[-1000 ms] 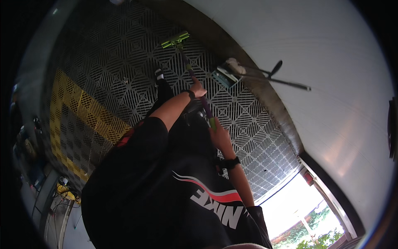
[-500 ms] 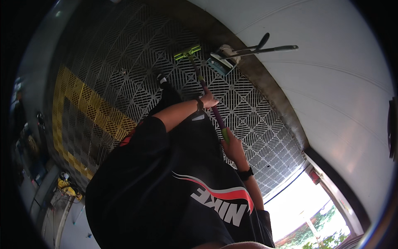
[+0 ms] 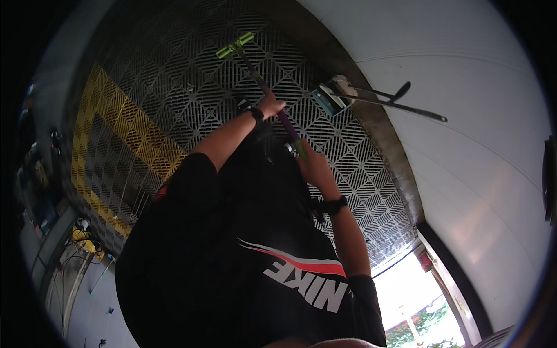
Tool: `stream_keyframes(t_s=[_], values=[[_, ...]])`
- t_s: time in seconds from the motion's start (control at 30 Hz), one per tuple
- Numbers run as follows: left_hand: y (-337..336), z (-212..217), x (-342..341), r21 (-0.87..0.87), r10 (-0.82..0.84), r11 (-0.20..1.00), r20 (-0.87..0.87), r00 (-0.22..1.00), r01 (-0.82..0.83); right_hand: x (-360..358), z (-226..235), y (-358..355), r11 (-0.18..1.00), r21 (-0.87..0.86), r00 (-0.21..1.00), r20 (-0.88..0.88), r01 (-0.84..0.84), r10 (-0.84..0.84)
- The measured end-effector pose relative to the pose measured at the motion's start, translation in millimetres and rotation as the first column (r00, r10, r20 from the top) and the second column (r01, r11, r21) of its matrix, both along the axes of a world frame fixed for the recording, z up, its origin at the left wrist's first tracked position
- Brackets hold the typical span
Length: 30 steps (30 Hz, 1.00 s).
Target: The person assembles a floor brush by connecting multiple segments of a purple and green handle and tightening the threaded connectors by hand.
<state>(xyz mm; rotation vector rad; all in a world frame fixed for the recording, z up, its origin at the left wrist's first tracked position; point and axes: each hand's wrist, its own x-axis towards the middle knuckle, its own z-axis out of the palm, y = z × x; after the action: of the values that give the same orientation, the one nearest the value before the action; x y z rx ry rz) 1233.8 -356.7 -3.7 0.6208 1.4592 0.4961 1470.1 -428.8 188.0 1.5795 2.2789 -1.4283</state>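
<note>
Left arm stretched forward, left grip [image 3: 270, 106] closed, right grip [image 3: 313, 165] closed nearer the body, elbow bent

A black short-sleeved shirt [image 3: 232, 272] with a red and white stripe fills the lower centre of the frame, with a dark wristband [image 3: 257, 113] and a black wristwatch [image 3: 332, 205] above it.

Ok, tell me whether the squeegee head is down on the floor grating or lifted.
Down: the green squeegee head rests against the floor grating, pole slanting back.
</note>
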Motion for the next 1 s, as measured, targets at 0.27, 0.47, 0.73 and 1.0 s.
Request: stream_keyframes(t_s=[0.27, 0.47, 0.73, 1.0], values=[[71, -58, -147, -0.129, 0.202, 0.968, -0.106, 0.974, -0.215, -148, -46, 73, 1.0, 0.022, 1.0, 0.011, -0.01, 0.01], [52, -59, -156, -0.106, 0.038, 0.993, -0.191, 0.981, -0.059, -173, -43, 61, 0.998, -0.062, 0.987, 0.163, 0.0, 0.01], [6, -39, -62, -0.041, -0.151, 0.988, -0.364, 0.919, 0.146, -95, -19, 22, 0.995, -0.098, 0.984, 0.175, -0.026, 0.043], [-95, -76, 137, 0.003, -0.368, 0.92, -0.343, 0.864, 0.393, 106, -13, -90, 0.996, -0.09, 0.985, 0.171, 0.01, 0.005]])
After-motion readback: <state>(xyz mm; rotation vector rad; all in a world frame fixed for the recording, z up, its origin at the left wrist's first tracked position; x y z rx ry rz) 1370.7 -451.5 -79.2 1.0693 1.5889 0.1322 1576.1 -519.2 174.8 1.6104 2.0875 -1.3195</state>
